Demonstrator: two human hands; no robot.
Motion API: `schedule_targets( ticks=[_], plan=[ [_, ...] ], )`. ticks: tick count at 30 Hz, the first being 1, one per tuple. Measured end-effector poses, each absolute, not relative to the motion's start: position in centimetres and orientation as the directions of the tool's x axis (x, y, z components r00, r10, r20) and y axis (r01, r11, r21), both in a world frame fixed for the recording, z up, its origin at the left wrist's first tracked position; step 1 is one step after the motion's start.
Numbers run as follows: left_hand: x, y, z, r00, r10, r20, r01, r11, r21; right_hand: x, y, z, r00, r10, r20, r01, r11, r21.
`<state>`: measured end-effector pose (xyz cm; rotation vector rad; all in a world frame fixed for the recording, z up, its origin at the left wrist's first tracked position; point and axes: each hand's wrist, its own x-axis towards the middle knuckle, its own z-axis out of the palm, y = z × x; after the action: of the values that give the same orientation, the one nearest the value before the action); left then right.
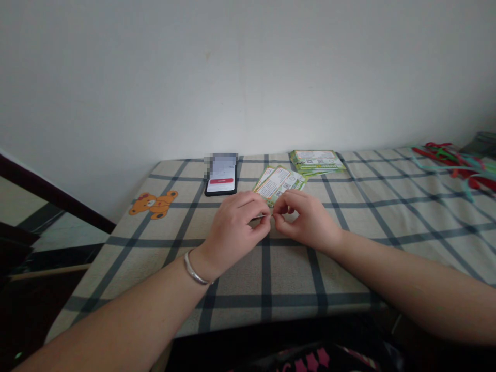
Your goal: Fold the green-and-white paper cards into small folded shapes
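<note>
My left hand (241, 219), with a silver bangle at the wrist, pinches a small thin item that shows only as a light sliver between thumb and fingers. Close against it, my right hand (300, 214) is also closed, thumb and forefinger pressed together at the sliver's right end. What they grip is too small and hidden to name. Just beyond my fingers, a few green-and-white printed cards (276, 183) lie fanned on the checked tablecloth, partly covered by my hands. Behind them to the right sits a stack of similar cards (316, 161).
A phone (221, 181) with a lit screen lies left of the cards. An orange bear picture (154, 205) is on the tablecloth (240, 274) at the left. Tangled red, green and turquoise strips (457, 163) lie far right. A white wall (248, 77) stands behind the table.
</note>
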<state>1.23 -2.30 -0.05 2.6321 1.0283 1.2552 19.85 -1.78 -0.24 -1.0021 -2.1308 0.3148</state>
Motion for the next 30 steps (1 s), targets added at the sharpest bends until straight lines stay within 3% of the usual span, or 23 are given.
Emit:
schedule_targets(
  ticks=[10,18,24,30],
  plan=[
    [1.0,-2.1,-0.1,0.419,0.618,0.666,0.523,-0.763,0.379,20.0,-1.2,-0.5,-0.371,0.802,0.469,0.477,0.598,-0.645],
    [0.8,-2.1,0.0,0.403,0.622,0.671,0.499,-0.764,0.408,20.2,-1.2,-0.6,-0.367,0.779,0.508,0.422,0.626,-0.655],
    [0.2,-1.7,0.1,0.416,0.603,0.681,0.551,-0.763,0.339,20.8,-0.6,-0.8,-0.327,0.771,0.547,0.433,0.637,-0.638],
    [-0.3,-1.1,-0.3,0.404,0.645,0.649,0.599,-0.723,0.344,21.2,0.2,-1.0,-0.277,0.800,0.533,0.414,0.599,-0.685]
  ],
)
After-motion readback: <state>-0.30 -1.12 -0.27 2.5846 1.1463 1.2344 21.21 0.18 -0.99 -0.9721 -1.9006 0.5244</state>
